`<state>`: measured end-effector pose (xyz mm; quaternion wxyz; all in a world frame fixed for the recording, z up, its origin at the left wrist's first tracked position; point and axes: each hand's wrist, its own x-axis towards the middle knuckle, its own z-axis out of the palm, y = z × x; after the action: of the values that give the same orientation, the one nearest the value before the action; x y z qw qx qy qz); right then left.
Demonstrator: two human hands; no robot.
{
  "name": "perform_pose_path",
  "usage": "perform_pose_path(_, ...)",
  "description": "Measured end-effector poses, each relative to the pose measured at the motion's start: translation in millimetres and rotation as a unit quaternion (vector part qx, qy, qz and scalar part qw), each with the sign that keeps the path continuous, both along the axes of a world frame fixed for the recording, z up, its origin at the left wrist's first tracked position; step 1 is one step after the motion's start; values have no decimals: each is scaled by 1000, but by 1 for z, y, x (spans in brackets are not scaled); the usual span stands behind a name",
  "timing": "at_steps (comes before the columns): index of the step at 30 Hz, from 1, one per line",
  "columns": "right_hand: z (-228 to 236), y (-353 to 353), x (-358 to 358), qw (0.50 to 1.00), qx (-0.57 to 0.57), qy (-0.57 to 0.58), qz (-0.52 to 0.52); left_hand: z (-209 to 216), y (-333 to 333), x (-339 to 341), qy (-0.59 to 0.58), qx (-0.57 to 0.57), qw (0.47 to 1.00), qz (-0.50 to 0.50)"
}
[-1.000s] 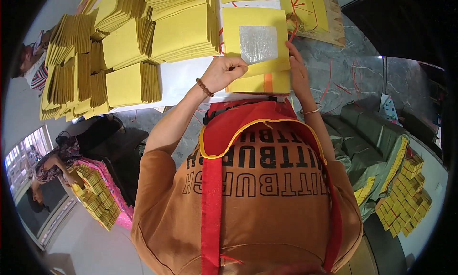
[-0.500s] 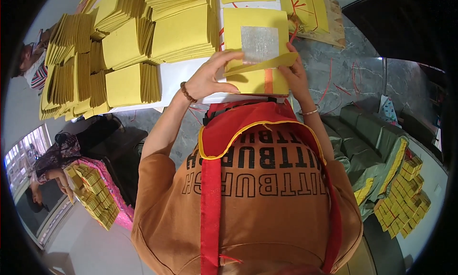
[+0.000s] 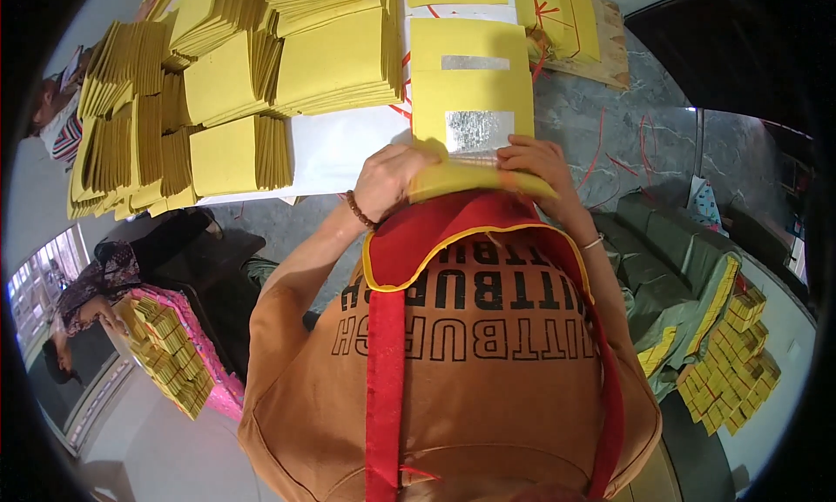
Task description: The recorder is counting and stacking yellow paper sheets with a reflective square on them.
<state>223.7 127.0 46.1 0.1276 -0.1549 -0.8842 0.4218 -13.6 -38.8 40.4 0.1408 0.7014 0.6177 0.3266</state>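
A sheet of yellow joss paper (image 3: 425,119) with a silver foil square (image 3: 480,130) lies at the near edge of the table. Its near part, blurred by motion, is bent up into a curled flap (image 3: 475,178) close to my red apron. My left hand (image 3: 390,181) is closed on the left end of this flap, its thumb hidden. The right end is gripped by my right hand (image 3: 544,173), whose fingers lie over the paper beside the foil. Just beyond, more yellow paper (image 3: 470,33) shows a strip of silver foil.
Stacks of folded yellow paper (image 3: 340,58) cover the table's left side. White sheeting (image 3: 326,145) shows between them and me. A bundle tied with red string (image 3: 566,23) sits at the far right. Another person (image 3: 96,284) is by a pink-lined container of yellow bundles at left.
Both hands have drawn nearer to my body with the paper's flap. More of the paper and a second silver patch now show beyond them. My left hand has closed from a spread grip.
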Motion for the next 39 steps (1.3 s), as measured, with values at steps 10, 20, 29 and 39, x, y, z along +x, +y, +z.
perform_pose_path(10, -7, -11, -41, 880, -320, 134, -325, 1, 41, 10, -240, -208, 914, 254)
perform_pose_path(20, -19, -5, -36, 900, -271, 65, -336, -19, 46, -1, -334, -232, 875, 261)
perform_pose_path(29, -27, -4, -38, 898, -258, 63, -350, 41, 41, 0, -128, -180, 936, 274)
perform_pose_path(39, -22, -10, -39, 901, -237, 67, -358, 16, 87, 31, 120, -6, 988, 98)
